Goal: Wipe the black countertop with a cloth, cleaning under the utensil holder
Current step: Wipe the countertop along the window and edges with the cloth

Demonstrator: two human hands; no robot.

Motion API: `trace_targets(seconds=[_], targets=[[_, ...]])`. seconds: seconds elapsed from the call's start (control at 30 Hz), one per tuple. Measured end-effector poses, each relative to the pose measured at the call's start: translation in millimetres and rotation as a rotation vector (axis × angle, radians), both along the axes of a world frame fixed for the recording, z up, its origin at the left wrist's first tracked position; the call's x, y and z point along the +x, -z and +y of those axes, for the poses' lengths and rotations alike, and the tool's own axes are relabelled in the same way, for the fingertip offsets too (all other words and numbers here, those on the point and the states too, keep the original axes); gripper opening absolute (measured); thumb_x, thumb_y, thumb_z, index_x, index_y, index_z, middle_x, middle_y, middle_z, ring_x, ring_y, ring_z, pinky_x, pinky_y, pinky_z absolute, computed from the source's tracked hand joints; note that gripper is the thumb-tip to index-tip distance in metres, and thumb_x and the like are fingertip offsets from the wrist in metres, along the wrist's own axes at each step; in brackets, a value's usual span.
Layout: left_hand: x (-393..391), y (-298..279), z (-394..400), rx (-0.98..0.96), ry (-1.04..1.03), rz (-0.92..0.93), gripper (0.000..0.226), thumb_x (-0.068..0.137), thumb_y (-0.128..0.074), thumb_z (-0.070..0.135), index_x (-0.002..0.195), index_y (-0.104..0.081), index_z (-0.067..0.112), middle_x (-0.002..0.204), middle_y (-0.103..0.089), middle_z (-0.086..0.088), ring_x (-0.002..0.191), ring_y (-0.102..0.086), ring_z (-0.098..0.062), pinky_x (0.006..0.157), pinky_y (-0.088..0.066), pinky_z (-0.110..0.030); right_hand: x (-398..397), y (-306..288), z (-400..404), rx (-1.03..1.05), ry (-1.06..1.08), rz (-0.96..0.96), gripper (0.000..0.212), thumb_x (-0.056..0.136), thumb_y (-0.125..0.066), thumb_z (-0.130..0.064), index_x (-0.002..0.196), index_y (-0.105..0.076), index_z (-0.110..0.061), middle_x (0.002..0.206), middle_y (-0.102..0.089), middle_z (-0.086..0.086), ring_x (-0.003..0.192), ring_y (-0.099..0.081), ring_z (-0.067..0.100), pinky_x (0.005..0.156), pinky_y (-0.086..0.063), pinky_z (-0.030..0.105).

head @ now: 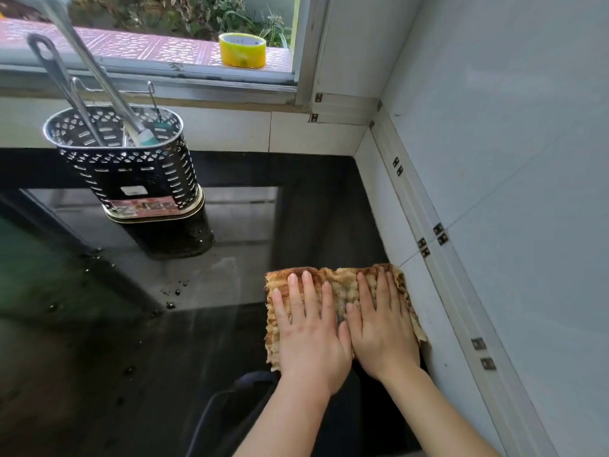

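Observation:
A tan, brown-edged cloth (339,285) lies flat on the glossy black countertop (204,341), close to the tiled wall on the right. My left hand (309,331) presses on the cloth's left half with straight, spread fingers. My right hand (379,324) lies beside it, flat on the right half, the two thumbs touching. A perforated metal utensil holder (131,166) with a label stands upright at the back left of the countertop, apart from the cloth. It holds long metal utensils (85,77).
White tiled walls (494,159) meet in a corner at the back right. A window sill above the counter carries a roll of yellow tape (242,49). Small water drops (171,301) dot the countertop left of the cloth.

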State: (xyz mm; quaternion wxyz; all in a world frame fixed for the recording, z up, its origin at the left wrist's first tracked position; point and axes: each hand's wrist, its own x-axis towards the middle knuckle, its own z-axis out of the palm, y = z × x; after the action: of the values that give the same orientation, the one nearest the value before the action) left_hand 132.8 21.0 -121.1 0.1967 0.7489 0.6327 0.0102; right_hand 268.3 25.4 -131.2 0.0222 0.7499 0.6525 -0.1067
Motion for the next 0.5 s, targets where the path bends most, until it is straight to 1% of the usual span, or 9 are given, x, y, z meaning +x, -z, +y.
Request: trace_targets(seconds=[0.03, 0.1, 0.13, 0.27, 0.37, 0.43, 0.5], targets=[[1.1, 4.0, -11.4, 0.031, -0.004, -0.01, 0.068, 0.103, -0.015, 0.05, 0.16, -0.002, 0.016, 0.164, 0.021, -0.018, 0.15, 0.027, -0.036, 0.117, 0.02, -0.062, 1.4, 0.9, -10.7, -0.004, 0.004, -0.001, 0.069, 0.096, 0.006, -0.056, 0.158, 0.013, -0.026, 0.167, 0.018, 0.007, 0.153, 0.018, 0.019, 0.126, 0.001, 0.043], [1.8, 9.0, -32.9, 0.057, -0.01, -0.035, 0.067, 0.1, -0.027, 0.05, 0.157, -0.027, 0.013, 0.166, -0.005, -0.021, 0.154, 0.002, -0.04, 0.12, 0.002, -0.067, 3.1, 1.2, -32.3, -0.008, 0.006, -0.005, 0.069, 0.095, 0.009, -0.057, 0.157, 0.016, -0.027, 0.166, 0.02, 0.007, 0.153, 0.018, 0.019, 0.126, 0.001, 0.043], [2.4, 11.6, -42.3, 0.074, -0.009, -0.031, 0.067, 0.099, -0.031, 0.05, 0.154, -0.034, 0.012, 0.165, -0.013, -0.022, 0.154, -0.005, -0.04, 0.12, -0.005, -0.068, 3.3, 1.2, -41.9, -0.007, 0.004, -0.006, 0.069, 0.094, 0.009, -0.056, 0.156, 0.017, -0.027, 0.167, 0.019, 0.006, 0.153, 0.018, 0.019, 0.126, 0.002, 0.043], [4.9, 15.3, -75.5, 0.133, 0.005, -0.025, 0.067, 0.094, -0.042, 0.047, 0.149, -0.045, 0.009, 0.162, -0.024, -0.023, 0.153, -0.016, -0.043, 0.117, -0.016, -0.07, 4.7, 1.5, -76.6, 0.026, 0.007, -0.002, 0.068, 0.096, 0.007, -0.056, 0.157, 0.009, -0.027, 0.167, 0.014, 0.006, 0.154, 0.014, 0.019, 0.125, 0.002, 0.041], [7.9, 17.6, -100.5, 0.139, 0.004, -0.016, 0.067, 0.092, -0.046, 0.046, 0.146, -0.049, 0.007, 0.161, -0.028, -0.025, 0.152, -0.019, -0.044, 0.118, -0.013, -0.07, 7.1, 3.6, -101.4, 0.037, -0.005, -0.017, 0.068, 0.096, 0.01, -0.058, 0.157, 0.005, -0.027, 0.167, 0.008, 0.007, 0.154, 0.01, 0.02, 0.125, 0.0, 0.039], [9.3, 18.3, -114.4, 0.144, -0.003, -0.016, 0.067, 0.092, -0.045, 0.046, 0.145, -0.051, 0.007, 0.16, -0.03, -0.025, 0.15, -0.022, -0.045, 0.117, -0.013, -0.07, 8.3, 4.7, -116.2, 0.043, -0.002, -0.043, 0.066, 0.101, 0.0, -0.056, 0.158, -0.004, -0.024, 0.168, -0.002, 0.009, 0.155, -0.002, 0.023, 0.124, -0.003, 0.038], [9.6, 17.3, -126.2, 0.14, 0.001, -0.016, 0.066, 0.091, -0.045, 0.046, 0.144, -0.052, 0.007, 0.159, -0.033, -0.025, 0.149, -0.025, -0.046, 0.116, -0.016, -0.069, 9.7, 6.2, -129.8, 0.045, 0.013, -0.066, 0.065, 0.104, -0.009, -0.054, 0.16, -0.012, -0.021, 0.167, -0.011, 0.012, 0.154, -0.014, 0.028, 0.121, -0.008, 0.042]])
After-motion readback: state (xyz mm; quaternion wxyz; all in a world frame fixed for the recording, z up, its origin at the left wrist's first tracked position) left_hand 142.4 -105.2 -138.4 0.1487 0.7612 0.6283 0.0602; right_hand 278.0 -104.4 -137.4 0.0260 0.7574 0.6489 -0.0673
